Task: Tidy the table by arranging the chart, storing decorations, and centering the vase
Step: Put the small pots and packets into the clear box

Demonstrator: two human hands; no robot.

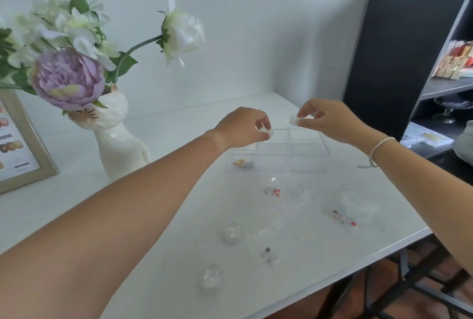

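Fingertips of the left hand pinch a small clear piece above the compartmented clear box; the right hand pinches another clear piece over its far edge, white table beneath.

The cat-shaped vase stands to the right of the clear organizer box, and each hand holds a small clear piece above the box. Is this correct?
Not quite. The head view shows the cat-shaped vase to the left of the clear organizer box, not the right. The left hand and right hand do each hold a small clear piece above it.
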